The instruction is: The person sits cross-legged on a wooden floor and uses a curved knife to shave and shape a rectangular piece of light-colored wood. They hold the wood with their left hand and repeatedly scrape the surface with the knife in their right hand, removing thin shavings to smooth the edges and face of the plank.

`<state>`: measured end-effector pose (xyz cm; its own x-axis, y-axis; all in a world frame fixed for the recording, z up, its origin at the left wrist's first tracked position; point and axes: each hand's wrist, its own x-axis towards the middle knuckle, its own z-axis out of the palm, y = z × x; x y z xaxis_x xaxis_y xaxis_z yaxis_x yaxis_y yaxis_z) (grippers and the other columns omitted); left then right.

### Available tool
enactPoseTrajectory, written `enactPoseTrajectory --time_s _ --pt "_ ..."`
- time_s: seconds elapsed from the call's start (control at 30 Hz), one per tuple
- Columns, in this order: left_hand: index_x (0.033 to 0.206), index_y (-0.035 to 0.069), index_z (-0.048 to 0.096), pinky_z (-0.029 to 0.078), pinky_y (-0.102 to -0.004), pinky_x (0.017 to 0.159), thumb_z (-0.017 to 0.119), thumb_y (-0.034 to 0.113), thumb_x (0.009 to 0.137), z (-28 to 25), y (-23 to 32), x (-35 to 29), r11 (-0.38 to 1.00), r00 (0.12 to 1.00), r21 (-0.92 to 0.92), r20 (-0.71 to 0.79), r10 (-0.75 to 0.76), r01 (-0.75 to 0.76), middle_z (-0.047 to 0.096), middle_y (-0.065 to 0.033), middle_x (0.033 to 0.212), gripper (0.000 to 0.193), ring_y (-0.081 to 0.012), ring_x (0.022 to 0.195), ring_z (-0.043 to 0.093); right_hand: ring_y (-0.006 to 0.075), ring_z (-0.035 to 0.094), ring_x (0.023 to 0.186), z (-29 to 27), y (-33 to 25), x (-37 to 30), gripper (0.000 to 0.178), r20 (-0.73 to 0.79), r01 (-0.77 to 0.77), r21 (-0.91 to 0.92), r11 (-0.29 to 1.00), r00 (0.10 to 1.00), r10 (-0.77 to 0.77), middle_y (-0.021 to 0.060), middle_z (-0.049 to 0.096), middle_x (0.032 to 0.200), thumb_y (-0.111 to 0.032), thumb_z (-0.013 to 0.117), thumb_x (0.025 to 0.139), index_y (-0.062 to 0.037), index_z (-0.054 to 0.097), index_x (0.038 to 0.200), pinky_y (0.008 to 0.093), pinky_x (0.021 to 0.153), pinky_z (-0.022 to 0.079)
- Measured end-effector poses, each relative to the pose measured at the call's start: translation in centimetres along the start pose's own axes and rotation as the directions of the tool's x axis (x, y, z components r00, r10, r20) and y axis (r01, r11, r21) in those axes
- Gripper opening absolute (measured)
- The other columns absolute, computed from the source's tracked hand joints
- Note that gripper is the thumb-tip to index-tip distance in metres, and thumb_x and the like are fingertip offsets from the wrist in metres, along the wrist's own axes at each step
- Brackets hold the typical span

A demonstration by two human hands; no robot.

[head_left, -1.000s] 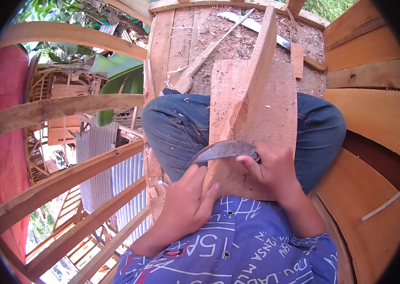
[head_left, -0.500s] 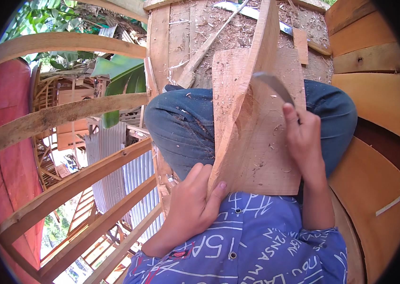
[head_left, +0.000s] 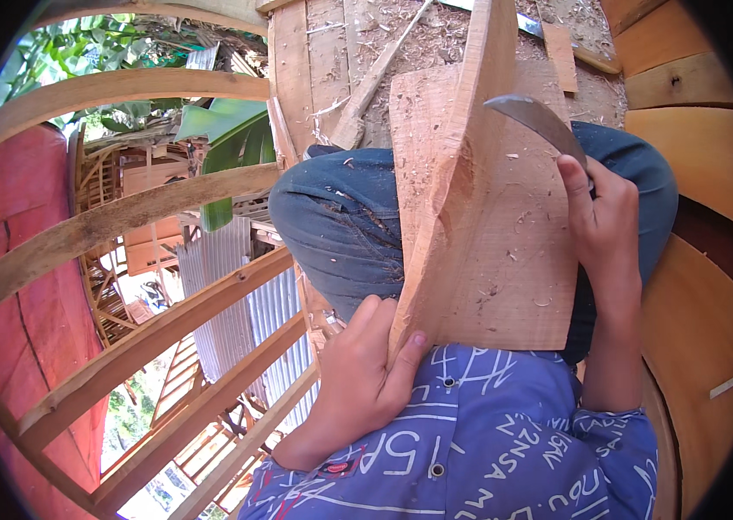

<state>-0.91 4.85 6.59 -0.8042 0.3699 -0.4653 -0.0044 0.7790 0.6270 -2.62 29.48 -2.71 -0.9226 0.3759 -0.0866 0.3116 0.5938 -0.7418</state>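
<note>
A thick wooden plank [head_left: 446, 221] stands on edge, running away from my belly. Its upper edge has a rough, freshly cut hollow partway along. My left hand [head_left: 368, 374] is closed round the plank's near end, thumb on the right side and fingers on the left. Under the plank a flat wooden board [head_left: 518, 290], dusted with chips, lies across my lap. My right hand [head_left: 606, 212] grips a curved knife [head_left: 543, 123] by its handle, which the fingers mostly hide. The blade points up and left, to the right of the plank and apart from its cut edge.
Wood shavings cover the plank floor [head_left: 371, 74] ahead, where a long stick [head_left: 384, 78] and a long metal blade [head_left: 529, 25] lie. Slatted wooden railing [head_left: 150, 334] runs along the left, with metal roofing beyond. Orange-brown boards [head_left: 696, 160] wall the right side.
My right hand has moved the knife rightward and a little up, away from the plank's cut edge. My left hand keeps its hold. The whole view has shifted slightly.
</note>
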Motion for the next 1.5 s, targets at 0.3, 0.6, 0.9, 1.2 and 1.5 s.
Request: enactPoseTrajectory --time_s 0.3,0.6,0.9,1.2,1.5 --pt "0.095 -0.002 0.054 0.041 -0.0409 0.057 0.058 0.010 0.085 0.4 0.5 0.3 0.998 0.999 -0.056 -0.052 0.004 -0.007 0.046 -0.0185 0.077 0.016 -0.0374 0.066 0.052 0.0384 0.056 0.053 1.5 -2.1 -3.0 0.055 0.158 0.209 0.049 0.977 0.964 -0.214 0.0201 0.054 0.056 -0.053 0.062 0.084 -0.0012 0.058 0.064 0.0437 0.048 0.043" --pt "0.095 -0.002 0.055 0.040 -0.0400 0.056 0.058 0.009 0.085 0.8 0.2 0.2 0.998 0.998 -0.026 -0.040 0.058 -0.059 0.045 -0.0175 0.076 0.016 -0.0356 0.064 0.050 0.0338 0.051 0.045 -0.5 -0.7 -2.0 0.062 0.109 0.105 0.063 0.992 0.988 -0.112 0.0199 0.047 0.050 -0.054 0.061 0.084 0.0019 0.055 0.060 0.0385 0.045 0.040" --pt "0.093 -0.002 0.055 0.039 -0.0395 0.055 0.058 0.008 0.085 0.5 0.8 -0.5 0.999 0.997 -0.028 -0.071 0.024 -0.026 0.045 -0.0168 0.076 0.014 -0.0344 0.063 0.049 0.0365 0.044 0.049 0.6 -1.4 -1.9 0.057 0.159 0.085 0.004 0.996 0.984 -0.084 0.0196 0.042 0.054 -0.048 0.065 0.083 0.0018 0.049 0.060 0.0395 0.046 0.034" --pt "0.093 -0.003 0.053 0.040 -0.0408 0.057 0.059 0.010 0.084 0.2 0.5 -0.1 0.997 0.999 -0.055 -0.005 0.051 -0.051 0.045 -0.0175 0.076 0.017 -0.0355 0.066 0.050 0.0364 0.050 0.044 0.0 -2.1 -3.7 0.062 0.172 0.073 0.097 0.993 0.981 -0.089 0.0187 0.046 0.048 -0.055 0.069 0.077 -0.0008 0.051 0.054 0.0389 0.042 0.039" --pt "0.100 -0.001 0.052 0.044 -0.0419 0.060 0.063 0.013 0.082 0.0 0.8 -0.3 0.997 0.997 0.004 0.009 0.083 -0.083 0.054 -0.0183 0.081 0.024 -0.0368 0.071 0.057 0.0351 0.053 0.046 -0.8 -4.0 -3.4 0.062 0.182 0.127 0.061 0.990 0.974 -0.136 0.0169 0.051 0.050 -0.057 0.071 0.073 -0.0007 0.053 0.054 0.0393 0.043 0.042"
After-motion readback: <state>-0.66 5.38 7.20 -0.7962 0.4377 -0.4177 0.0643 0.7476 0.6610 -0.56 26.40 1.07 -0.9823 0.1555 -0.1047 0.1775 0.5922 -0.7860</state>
